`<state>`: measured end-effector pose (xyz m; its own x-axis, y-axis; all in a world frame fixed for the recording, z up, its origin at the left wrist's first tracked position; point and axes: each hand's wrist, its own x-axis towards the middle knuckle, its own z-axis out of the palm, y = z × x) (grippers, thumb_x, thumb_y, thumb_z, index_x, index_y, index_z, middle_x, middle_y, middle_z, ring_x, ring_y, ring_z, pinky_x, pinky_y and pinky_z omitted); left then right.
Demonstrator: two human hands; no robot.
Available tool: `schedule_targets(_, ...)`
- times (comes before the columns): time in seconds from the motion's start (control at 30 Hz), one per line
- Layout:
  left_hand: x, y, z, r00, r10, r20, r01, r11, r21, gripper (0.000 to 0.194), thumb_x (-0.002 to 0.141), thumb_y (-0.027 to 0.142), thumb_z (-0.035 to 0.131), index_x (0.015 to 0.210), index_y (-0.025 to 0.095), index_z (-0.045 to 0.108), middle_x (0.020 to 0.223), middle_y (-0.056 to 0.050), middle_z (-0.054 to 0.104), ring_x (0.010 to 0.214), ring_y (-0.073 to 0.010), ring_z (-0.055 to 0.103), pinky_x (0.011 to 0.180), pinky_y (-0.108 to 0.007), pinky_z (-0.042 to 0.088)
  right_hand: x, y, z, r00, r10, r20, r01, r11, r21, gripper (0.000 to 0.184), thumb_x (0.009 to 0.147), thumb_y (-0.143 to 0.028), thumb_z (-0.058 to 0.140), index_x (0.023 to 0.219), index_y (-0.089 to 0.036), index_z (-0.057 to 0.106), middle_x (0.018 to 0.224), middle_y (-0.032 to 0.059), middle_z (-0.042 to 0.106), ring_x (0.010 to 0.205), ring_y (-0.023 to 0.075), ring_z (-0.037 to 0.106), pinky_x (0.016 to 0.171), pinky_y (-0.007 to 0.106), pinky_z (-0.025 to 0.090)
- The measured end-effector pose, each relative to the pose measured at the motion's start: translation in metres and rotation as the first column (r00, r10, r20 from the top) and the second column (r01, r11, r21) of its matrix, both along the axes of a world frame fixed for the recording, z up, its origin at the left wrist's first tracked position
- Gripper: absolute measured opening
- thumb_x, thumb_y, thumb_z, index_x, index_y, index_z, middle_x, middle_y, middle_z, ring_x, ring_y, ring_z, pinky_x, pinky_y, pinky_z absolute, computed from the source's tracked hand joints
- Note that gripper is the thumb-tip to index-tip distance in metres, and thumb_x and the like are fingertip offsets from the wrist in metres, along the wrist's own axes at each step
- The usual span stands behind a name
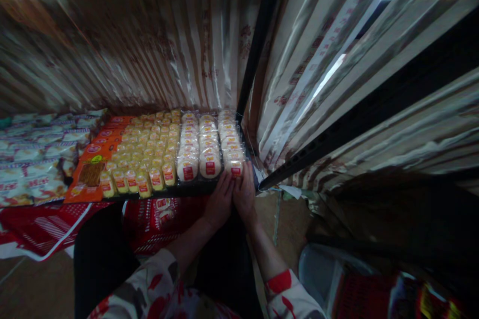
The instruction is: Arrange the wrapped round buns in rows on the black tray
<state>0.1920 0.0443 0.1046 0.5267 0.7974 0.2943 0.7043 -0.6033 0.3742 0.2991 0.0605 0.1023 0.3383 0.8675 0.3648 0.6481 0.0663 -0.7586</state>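
The front pack [234, 167] is a round, pale item in clear wrap with a red label, its labelled face frontward. It heads the rightmost row of matching packs [228, 132], closely aligned front to back at the shelf's [192, 190] right end.

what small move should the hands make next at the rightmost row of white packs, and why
Probably a gentle push to square its front pack with the row behind: the left hand and right hand meet at that pack, and the neighbouring white row already runs in line beside it.
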Motion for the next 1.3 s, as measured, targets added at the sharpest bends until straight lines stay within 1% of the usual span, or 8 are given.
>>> schedule_targets(0.23,-0.002,0.000,-0.004,1.000,0.006,0.016,-0.006,0.999,0.040,0.048,0.094,0.010,0.035,0.142,0.004,0.035,0.149,-0.020,0.037,0.144,-0.0241,0.010,0.114,-0.045,0.034,0.001,0.004,0.007,1.000,-0.017,0.012,0.017,0.999,-0.031,0.057,0.092,-0.030,0.034,0.141,-0.002,0.033,0.150,0.0241,0.033,0.143,0.0270,0.025,0.115,0.050,0.027)
schedule_targets(0.5,-0.003,0.003,-0.009,0.999,-0.005,0.031,0.002,0.997,0.077,0.049,0.095,0.011,0.034,0.144,0.005,0.033,0.147,-0.020,0.040,0.144,-0.0246,0.012,0.114,-0.045,0.034,0.002,0.012,0.005,1.000,-0.024,-0.005,0.024,0.999,-0.029,0.058,0.088,-0.029,0.037,0.142,-0.009,0.033,0.146,0.0195,0.040,0.139,0.0248,0.034,0.113,0.047,0.031)
schedule_targets(0.6,-0.002,0.002,-0.008,1.000,0.003,0.014,-0.005,0.993,0.115,0.048,0.095,0.010,0.035,0.142,0.002,0.035,0.146,-0.021,0.041,0.143,-0.0253,0.012,0.114,-0.044,0.034,0.002,0.011,0.003,1.000,-0.011,0.007,0.011,1.000,-0.026,0.057,0.090,-0.031,0.036,0.142,-0.009,0.033,0.148,0.0189,0.038,0.141,0.0243,0.031,0.114,0.047,0.030)
schedule_targets(0.77,-0.004,-0.001,-0.009,1.000,0.027,0.003,-0.027,0.990,0.136,0.048,0.095,0.011,0.036,0.143,0.005,0.034,0.147,-0.020,0.040,0.143,-0.0264,0.013,0.111,-0.047,0.038,0.000,0.006,0.001,0.999,-0.042,0.009,0.042,0.999,0.013,0.057,0.092,-0.034,0.035,0.142,-0.007,0.034,0.152,0.0220,0.028,0.145,0.0270,0.021,0.114,0.051,0.027)
schedule_targets(0.93,-0.006,-0.004,-0.008,1.000,0.023,0.012,-0.025,0.986,0.163,0.045,0.095,0.013,0.038,0.140,0.005,0.039,0.144,-0.022,0.044,0.143,-0.0280,0.017,0.110,-0.049,0.040,-0.008,-0.006,0.007,0.999,-0.052,0.015,0.050,0.996,0.077,0.050,0.094,-0.032,0.034,0.138,-0.008,0.041,0.153,0.0213,0.028,0.145,0.0269,0.022,0.114,0.053,0.027)
schedule_targets(1.03,-0.009,-0.008,-0.007,0.998,-0.003,0.057,-0.008,0.981,0.194,0.042,0.095,0.014,0.039,0.136,0.005,0.044,0.141,-0.020,0.049,0.141,-0.0284,0.027,0.109,-0.048,0.042,-0.015,-0.018,0.014,0.999,-0.050,0.019,0.047,0.989,0.142,0.044,0.095,-0.027,0.033,0.133,-0.012,0.047,0.151,0.0191,0.033,0.143,0.0259,0.026,0.113,0.054,0.029)
schedule_targets(1.1,-0.013,-0.013,-0.006,0.995,-0.017,0.100,-0.003,0.981,0.196,0.040,0.095,0.016,0.039,0.133,0.005,0.047,0.136,-0.019,0.054,0.139,-0.0270,0.035,0.108,-0.046,0.044,-0.021,-0.027,0.017,1.000,-0.018,0.013,0.016,0.986,0.166,0.040,0.094,-0.023,0.033,0.128,-0.014,0.052,0.147,0.0176,0.040,0.139,0.0244,0.035,0.111,0.053,0.033)
schedule_targets(1.3,-0.036,-0.035,-0.004,0.969,-0.031,0.246,-0.009,0.987,0.162,0.035,0.095,0.022,0.040,0.126,0.010,0.054,0.120,-0.015,0.065,0.120,-0.0224,0.055,0.100,-0.042,0.051,-0.046,-0.054,0.011,0.984,0.143,-0.105,-0.125,0.979,0.158,0.035,0.088,-0.014,0.035,0.107,-0.019,0.065,0.113,0.0111,0.066,0.110,0.0186,0.060,0.097,0.041,0.048)
